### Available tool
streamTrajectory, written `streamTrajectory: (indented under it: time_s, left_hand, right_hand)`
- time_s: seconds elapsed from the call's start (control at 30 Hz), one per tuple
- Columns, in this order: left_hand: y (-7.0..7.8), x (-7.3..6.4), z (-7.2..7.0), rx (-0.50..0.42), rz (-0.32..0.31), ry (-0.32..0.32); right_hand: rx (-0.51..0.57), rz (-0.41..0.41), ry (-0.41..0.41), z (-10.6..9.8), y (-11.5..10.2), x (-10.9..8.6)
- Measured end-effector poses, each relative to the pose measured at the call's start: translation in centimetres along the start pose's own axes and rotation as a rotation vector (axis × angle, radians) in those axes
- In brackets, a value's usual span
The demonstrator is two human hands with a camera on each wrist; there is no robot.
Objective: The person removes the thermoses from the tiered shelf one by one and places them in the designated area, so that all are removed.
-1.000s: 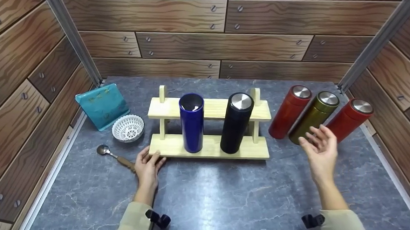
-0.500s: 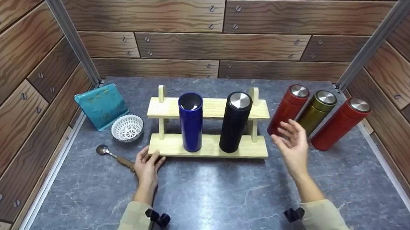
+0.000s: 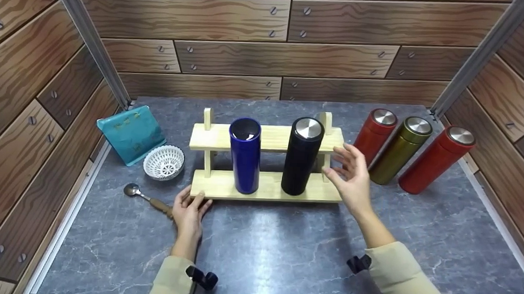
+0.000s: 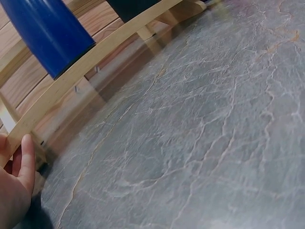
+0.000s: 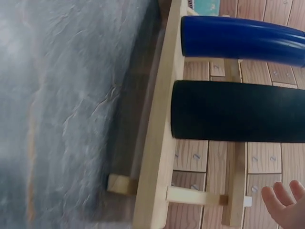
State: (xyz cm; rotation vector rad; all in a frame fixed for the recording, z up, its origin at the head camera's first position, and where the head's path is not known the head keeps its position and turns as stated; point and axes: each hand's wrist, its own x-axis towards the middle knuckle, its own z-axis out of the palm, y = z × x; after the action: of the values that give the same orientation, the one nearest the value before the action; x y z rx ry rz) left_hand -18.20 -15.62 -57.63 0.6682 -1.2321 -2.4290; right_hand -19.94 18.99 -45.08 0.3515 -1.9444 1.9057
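Note:
A pale two-tier wooden rack (image 3: pixel 215 183) stands mid-table. On its lower shelf are an upright blue flask (image 3: pixel 245 164) with a dark, glossy top and a black thermos flask (image 3: pixel 299 162) with a silver lid. My left hand (image 3: pixel 189 212) pinches the lower shelf's front left corner, as the left wrist view also shows. Beside the rack's right end hovers my right hand (image 3: pixel 352 181), fingers slightly bent and holding nothing. Just beyond it are a red thermos (image 3: pixel 375 130), partly covered by that hand, a gold-green thermos (image 3: pixel 396 154) and another red thermos (image 3: pixel 436 160).
Left of the rack sit a teal pouch (image 3: pixel 132 131), a white woven bowl (image 3: pixel 164 163) and a wooden-handled spoon (image 3: pixel 149 200), whose handle end lies against my left hand. Wood-patterned walls (image 3: pixel 268 22) enclose the grey marbled table (image 3: pixel 256 254) at the back and sides.
My right hand has moved left, from in front of the gold-green and red thermoses to the rack's right end. The left hand stays on the shelf corner, and the flasks have not moved.

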Motion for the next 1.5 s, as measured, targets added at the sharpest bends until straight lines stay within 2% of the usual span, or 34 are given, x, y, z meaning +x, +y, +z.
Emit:
streamTrajectory:
  time_s: [0.27,0.53,0.73,1.0,1.27,1.5]
  left_hand:
    - [0.1,0.1,0.1,0.0,-0.014,-0.005]
    - [0.0,0.2,0.0,-0.004,-0.011,0.003]
    - [-0.1,0.1,-0.1,-0.003,0.009,-0.004]
    - [0.2,0.0,0.0,0.009,-0.004,0.001]
    - [0.3,0.1,0.0,0.006,-0.013,0.006]
    - [0.2,0.0,0.0,-0.001,-0.012,0.0]
  right_hand:
    - [-0.03,0.003,-0.037,2.2,-2.4,0.2]
    - [-0.031,0.011,-0.047,3.8,-2.9,0.9]
    - [-0.034,0.071,-0.058,4.9,-3.1,1.2]
    - [-0.028,0.045,-0.083,5.7,-2.6,1.3]
    - [-0.018,0.07,-0.08,5.5,-2.1,1.5]
    - [0.003,0.058,-0.019,4.8,0.1,1.6]
